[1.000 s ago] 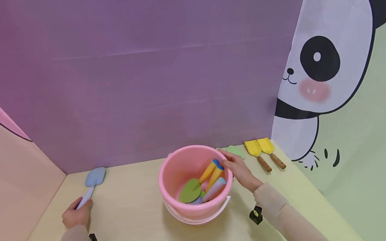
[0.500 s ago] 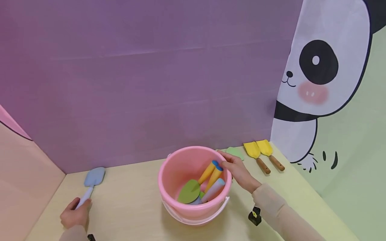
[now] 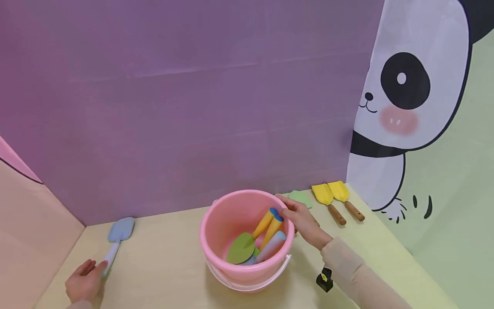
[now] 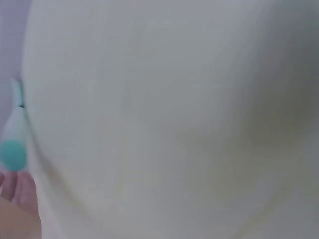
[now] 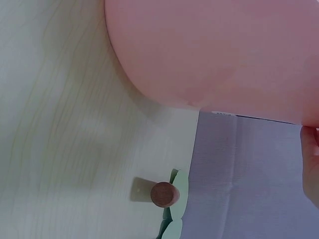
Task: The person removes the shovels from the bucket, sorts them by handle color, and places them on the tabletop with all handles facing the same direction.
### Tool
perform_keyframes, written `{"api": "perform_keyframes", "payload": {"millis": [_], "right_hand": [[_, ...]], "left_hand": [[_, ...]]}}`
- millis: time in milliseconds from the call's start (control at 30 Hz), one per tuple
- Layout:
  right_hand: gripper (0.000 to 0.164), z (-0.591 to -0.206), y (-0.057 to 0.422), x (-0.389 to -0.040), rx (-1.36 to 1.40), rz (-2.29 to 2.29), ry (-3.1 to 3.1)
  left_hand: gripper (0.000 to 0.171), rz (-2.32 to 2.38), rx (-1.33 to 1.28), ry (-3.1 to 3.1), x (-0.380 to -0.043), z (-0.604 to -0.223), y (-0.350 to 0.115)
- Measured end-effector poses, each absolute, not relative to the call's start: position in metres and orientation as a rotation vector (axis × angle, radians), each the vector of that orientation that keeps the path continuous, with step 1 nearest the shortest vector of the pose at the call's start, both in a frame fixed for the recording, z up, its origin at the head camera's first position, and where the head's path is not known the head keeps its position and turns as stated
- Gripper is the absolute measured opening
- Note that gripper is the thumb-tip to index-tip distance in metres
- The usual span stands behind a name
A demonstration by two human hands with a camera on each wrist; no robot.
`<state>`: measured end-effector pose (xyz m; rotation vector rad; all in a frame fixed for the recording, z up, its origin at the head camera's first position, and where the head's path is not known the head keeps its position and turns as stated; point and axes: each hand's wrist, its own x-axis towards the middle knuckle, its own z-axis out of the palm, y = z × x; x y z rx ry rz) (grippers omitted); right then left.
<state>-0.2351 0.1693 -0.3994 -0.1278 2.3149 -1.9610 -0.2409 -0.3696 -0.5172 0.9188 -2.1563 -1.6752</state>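
Observation:
A light blue toy shovel (image 3: 121,230) lies on the table at the left, blade toward the purple backdrop. Beside its handle is my left hand (image 3: 84,282), fingers loosely extended and the thumb at the handle's end. In the left wrist view, the teal end of the shovel handle (image 4: 13,155) shows just past the fingertips. My right hand (image 3: 305,222) grips the right rim of a pink bucket (image 3: 247,274), thumb over the inside. Within the bucket are two orange handles (image 3: 266,223) with blue ends, a lilac handle (image 3: 272,247) and a green blade (image 3: 241,249).
Two yellow shovels (image 3: 323,194) with wooden handles lie at the table's back right. Light green blades (image 3: 300,198) lie beside them, partly hidden by my right hand. A purple backdrop (image 3: 193,107) stands along the back edge. The bucket's white bail (image 3: 256,286) hangs down in front.
My left hand has loosened from the shovel handle and shifted slightly left and down; the shovel stays on the table. My right hand keeps its grip on the bucket's rim.

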Motion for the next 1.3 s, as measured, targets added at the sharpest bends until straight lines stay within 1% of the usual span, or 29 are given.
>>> {"api": "perform_keyframes", "payload": {"millis": [133, 300, 367, 533, 667, 867, 1033, 1300], "right_hand": [[0.053, -0.399, 0.169, -0.233, -0.100, -1.957, 2.327], [0.052, -0.398, 0.168, -0.233, -0.086, -1.957, 2.332], [0.052, -0.397, 0.168, -0.233, -0.091, -1.960, 2.331], [0.052, -0.397, 0.169, -0.234, -0.111, -1.962, 2.338], [0.052, -0.396, 0.170, -0.234, -0.108, -1.961, 2.339], [0.052, -0.399, 0.169, -0.234, -0.116, -1.944, 2.344], [0.051, -0.402, 0.171, -0.233, -0.134, -1.932, 2.355], [0.053, -0.401, 0.170, -0.234, -0.158, -1.934, 2.343]], "left_hand": [[0.070, -1.530, 0.800, -2.284, -0.239, -0.497, -0.372], [0.062, -1.463, 0.597, -2.374, -0.241, -0.454, -0.355], [0.061, -1.441, 0.485, -2.405, -0.240, -0.436, -0.344], [0.063, -1.388, 0.128, -2.501, -0.237, -0.393, -0.311], [0.057, -1.386, -0.110, -2.538, -0.231, -0.368, -0.284], [0.045, -1.343, -0.315, -2.618, -0.215, -0.349, -0.244], [0.038, -1.449, -0.482, -2.661, -0.200, -0.337, -0.205], [0.031, -1.503, -0.829, -2.664, -0.195, -0.336, -0.156]]}}
